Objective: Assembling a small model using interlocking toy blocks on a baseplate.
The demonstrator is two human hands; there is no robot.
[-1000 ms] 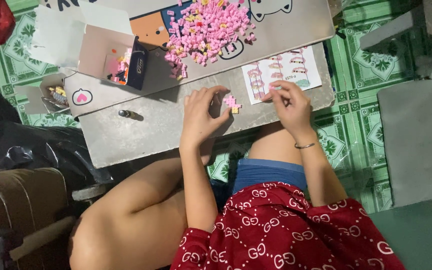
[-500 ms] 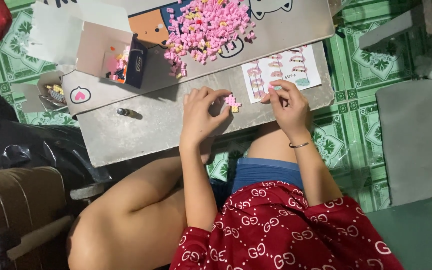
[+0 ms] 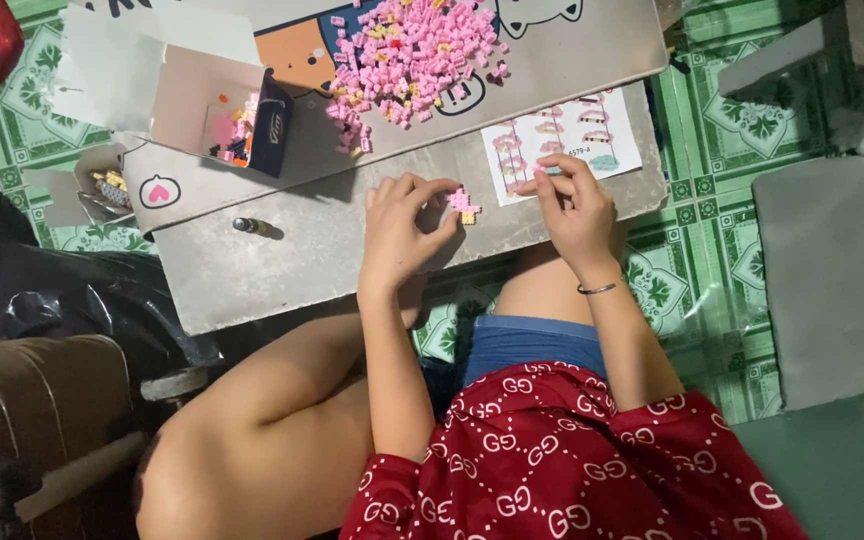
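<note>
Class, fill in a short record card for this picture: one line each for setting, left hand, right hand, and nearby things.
Setting: low grey metal table over green patterned floor tiles
Left hand: fingers touch small pink-and-yellow brick piece
Right hand: resting on printed paper instruction sheet
Nearby: heap of loose pink plastic bricks; open cardboard box

Pink bricks [image 3: 412, 55], grey table [image 3: 282, 250], green patterned floor tiles [image 3: 722, 140]

Grey low table [image 3: 282, 255]: pink bricks [image 3: 414, 55], instruction sheet [image 3: 592, 135], open box [image 3: 217, 115].
</note>
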